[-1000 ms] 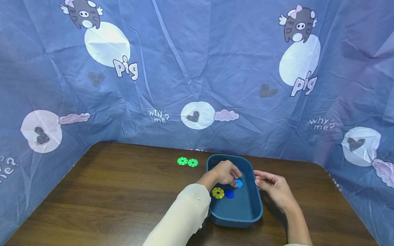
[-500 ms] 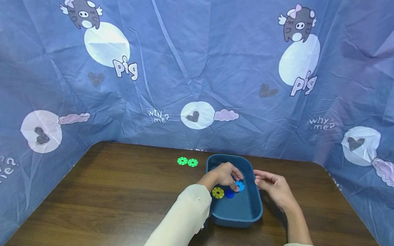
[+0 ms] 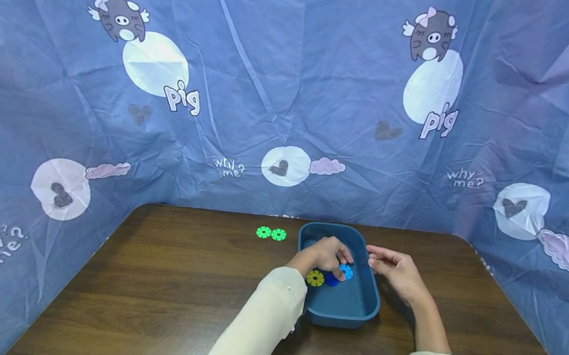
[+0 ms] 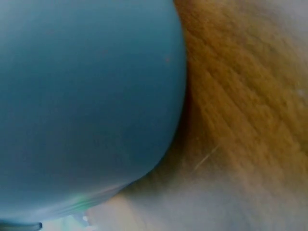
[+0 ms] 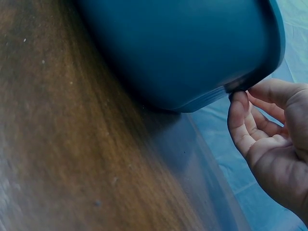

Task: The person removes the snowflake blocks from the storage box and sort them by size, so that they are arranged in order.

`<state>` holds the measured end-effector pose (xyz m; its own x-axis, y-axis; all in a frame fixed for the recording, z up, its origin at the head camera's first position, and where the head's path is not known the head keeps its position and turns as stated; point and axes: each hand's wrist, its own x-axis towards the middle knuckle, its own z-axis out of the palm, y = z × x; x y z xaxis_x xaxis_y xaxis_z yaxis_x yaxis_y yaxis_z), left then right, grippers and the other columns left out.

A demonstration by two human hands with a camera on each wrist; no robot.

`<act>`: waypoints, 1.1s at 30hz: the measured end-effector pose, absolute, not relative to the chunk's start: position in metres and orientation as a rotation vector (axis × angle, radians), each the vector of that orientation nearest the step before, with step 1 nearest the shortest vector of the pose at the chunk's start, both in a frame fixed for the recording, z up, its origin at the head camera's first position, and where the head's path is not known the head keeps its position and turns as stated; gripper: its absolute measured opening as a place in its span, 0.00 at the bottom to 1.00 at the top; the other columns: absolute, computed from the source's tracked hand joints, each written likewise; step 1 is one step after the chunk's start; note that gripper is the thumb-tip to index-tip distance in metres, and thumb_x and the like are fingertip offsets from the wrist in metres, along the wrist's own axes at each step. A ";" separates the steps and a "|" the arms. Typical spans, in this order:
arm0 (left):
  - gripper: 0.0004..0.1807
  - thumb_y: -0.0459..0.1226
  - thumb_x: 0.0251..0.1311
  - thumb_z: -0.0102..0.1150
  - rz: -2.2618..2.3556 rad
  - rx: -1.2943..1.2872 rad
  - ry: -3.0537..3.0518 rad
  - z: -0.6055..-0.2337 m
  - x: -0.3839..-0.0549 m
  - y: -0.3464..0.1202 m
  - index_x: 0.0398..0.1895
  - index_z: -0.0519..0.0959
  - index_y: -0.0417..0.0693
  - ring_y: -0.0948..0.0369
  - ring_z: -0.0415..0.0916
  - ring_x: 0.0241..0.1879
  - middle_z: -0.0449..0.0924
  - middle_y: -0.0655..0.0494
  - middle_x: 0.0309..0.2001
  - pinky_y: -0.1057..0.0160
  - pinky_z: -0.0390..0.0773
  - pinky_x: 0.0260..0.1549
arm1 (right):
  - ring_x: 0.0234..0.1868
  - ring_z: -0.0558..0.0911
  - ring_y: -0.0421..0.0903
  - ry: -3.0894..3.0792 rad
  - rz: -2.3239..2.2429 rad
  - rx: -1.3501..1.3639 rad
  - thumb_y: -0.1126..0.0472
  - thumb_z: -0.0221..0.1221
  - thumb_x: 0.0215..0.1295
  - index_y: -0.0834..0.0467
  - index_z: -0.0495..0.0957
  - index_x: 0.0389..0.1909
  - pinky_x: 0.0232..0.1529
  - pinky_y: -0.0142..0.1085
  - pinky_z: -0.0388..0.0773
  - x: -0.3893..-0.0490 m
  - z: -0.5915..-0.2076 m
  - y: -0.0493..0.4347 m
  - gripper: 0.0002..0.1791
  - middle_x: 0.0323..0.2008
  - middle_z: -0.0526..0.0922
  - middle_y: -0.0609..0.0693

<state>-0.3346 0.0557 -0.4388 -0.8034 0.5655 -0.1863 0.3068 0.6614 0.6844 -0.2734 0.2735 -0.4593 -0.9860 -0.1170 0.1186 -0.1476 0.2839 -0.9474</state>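
Note:
A dark blue plastic bin (image 3: 343,307) sits on the table, holding a yellow notched disc (image 3: 315,278), a dark blue disc (image 3: 331,279) and a light blue disc (image 3: 347,272). Over these, my left hand (image 3: 330,253) reaches inside, its fingers apart and loosely bent. The thumb lies over the dark blue disc and the edge of the light blue one; fingertips touch or hover by the light blue disc's far side. At the bin's right side my right hand (image 3: 400,275) pinches the rim between thumb and fingers, clearer in the right wrist view (image 5: 269,130). The left wrist view catches only bin wall (image 4: 96,96).
Two bright green notched discs (image 3: 271,233) lie side by side on the wooden table (image 3: 165,278), left of the bin's far end. A blue printed cloth (image 3: 249,117) hangs behind the table and along its sides.
The light blue disc has slid a little towards me and more of it shows. My left hand has shifted slightly nearer, its thumb moving over the dark blue disc. The right hand stays put.

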 end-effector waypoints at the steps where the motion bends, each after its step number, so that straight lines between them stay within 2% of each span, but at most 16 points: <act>1: 0.17 0.34 0.52 0.80 0.916 0.693 2.499 -0.438 -0.334 0.056 0.45 0.88 0.51 0.67 0.77 0.38 0.84 0.62 0.38 0.66 0.79 0.48 | 0.47 0.84 0.39 -2.496 1.846 0.259 0.65 0.61 0.73 0.70 0.75 0.64 0.46 0.33 0.84 -0.273 -0.460 0.274 0.23 0.52 0.82 0.68; 13: 0.13 0.38 0.53 0.80 0.735 0.841 2.552 -0.433 -0.335 0.056 0.40 0.87 0.54 0.67 0.77 0.40 0.84 0.63 0.39 0.66 0.80 0.47 | 0.47 0.84 0.39 -2.499 1.850 0.249 0.64 0.61 0.73 0.70 0.75 0.65 0.46 0.33 0.84 -0.273 -0.459 0.274 0.23 0.52 0.82 0.68; 19: 0.11 0.36 0.53 0.79 0.754 0.846 2.525 -0.431 -0.339 0.054 0.38 0.86 0.54 0.67 0.80 0.39 0.85 0.63 0.38 0.67 0.82 0.44 | 0.46 0.84 0.38 -2.506 1.838 0.249 0.64 0.62 0.73 0.70 0.75 0.65 0.46 0.33 0.84 -0.272 -0.458 0.274 0.23 0.52 0.82 0.68; 28: 0.11 0.31 0.60 0.72 0.840 0.861 2.449 -0.421 -0.340 0.046 0.45 0.89 0.49 0.68 0.82 0.33 0.88 0.61 0.36 0.68 0.81 0.35 | 0.45 0.84 0.38 -2.489 1.847 0.247 0.65 0.61 0.72 0.71 0.75 0.64 0.45 0.33 0.84 -0.275 -0.460 0.273 0.23 0.51 0.82 0.68; 33: 0.11 0.29 0.62 0.69 0.940 0.853 2.397 -0.412 -0.340 0.041 0.47 0.89 0.44 0.66 0.83 0.34 0.89 0.58 0.36 0.67 0.83 0.37 | 0.46 0.84 0.38 -2.495 1.850 0.245 0.64 0.62 0.73 0.70 0.75 0.64 0.46 0.33 0.84 -0.274 -0.460 0.274 0.23 0.52 0.82 0.68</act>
